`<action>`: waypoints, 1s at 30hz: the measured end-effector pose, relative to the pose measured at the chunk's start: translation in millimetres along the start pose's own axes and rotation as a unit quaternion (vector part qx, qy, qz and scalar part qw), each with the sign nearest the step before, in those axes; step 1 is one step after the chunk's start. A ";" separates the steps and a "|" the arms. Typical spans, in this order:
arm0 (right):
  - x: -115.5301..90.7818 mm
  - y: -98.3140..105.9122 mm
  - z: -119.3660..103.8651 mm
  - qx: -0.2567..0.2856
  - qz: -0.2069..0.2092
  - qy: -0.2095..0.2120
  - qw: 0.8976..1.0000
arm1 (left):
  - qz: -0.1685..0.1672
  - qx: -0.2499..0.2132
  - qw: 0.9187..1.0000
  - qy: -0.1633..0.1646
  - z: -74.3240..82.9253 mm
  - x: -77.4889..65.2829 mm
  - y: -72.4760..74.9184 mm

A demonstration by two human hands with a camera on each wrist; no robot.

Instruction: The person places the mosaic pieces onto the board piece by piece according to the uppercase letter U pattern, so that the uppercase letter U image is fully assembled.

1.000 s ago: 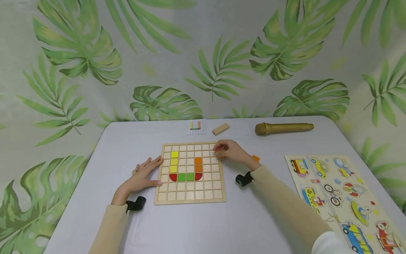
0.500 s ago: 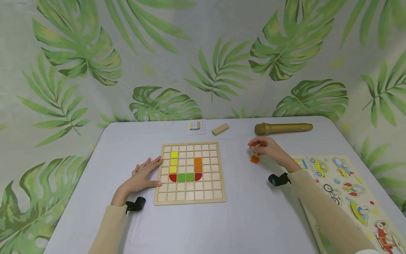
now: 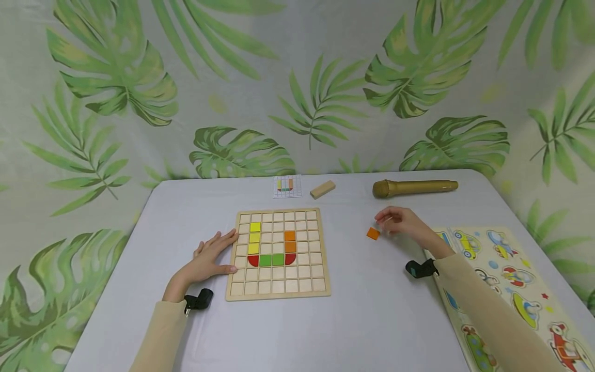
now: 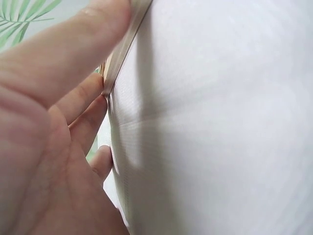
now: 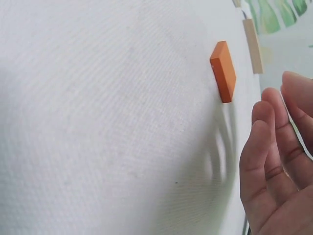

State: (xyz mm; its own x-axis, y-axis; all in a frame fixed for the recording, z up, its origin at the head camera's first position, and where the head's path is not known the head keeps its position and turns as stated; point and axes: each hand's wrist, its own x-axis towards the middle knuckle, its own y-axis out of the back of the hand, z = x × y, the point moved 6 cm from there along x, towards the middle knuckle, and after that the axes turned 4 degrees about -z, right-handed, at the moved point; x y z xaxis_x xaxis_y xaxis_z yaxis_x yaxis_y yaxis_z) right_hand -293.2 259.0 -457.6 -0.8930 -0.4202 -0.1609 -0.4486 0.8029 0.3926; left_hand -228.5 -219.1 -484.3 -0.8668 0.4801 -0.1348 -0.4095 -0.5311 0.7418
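A wooden grid board [image 3: 279,289] lies on the table, with yellow, red, green and orange tiles set in its squares in a U shape. My left hand [image 3: 206,263] rests at the board's left edge, fingers and thumb spread and touching the frame, as the left wrist view also shows. Just right of a loose orange tile [image 3: 373,233], my right hand [image 3: 402,226] hovers with bent, relaxed fingers and nothing between them. In the right wrist view the orange tile [image 5: 223,73] lies flat on the cloth, apart from the fingertips.
Behind the board are a pattern card [image 3: 287,186] showing a coloured U and a plain wooden block [image 3: 323,189]. A gold microphone [image 3: 415,188] lies at the back right. A picture puzzle board [image 3: 504,268] sits partly beneath the right forearm.
My right hand has moved right, from the board's upper right corner to beside the loose orange tile, which came into full view. The left hand has stayed at the board's edge.
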 end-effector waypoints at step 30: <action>15.7 -27.3 -8.2 -0.172 0.010 0.034 0.984 | 0.000 0.001 1.000 -0.001 1.2 -0.2 0.7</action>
State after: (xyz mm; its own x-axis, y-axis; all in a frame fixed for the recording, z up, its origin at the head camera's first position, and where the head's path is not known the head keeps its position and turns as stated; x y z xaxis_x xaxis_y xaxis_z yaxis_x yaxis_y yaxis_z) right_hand -294.7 227.0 -463.4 -0.8920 -0.4420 -0.0944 -0.3819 0.6252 0.6806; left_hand -228.2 -218.7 -483.0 -0.8664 0.4810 -0.1343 -0.4092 -0.5293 0.7432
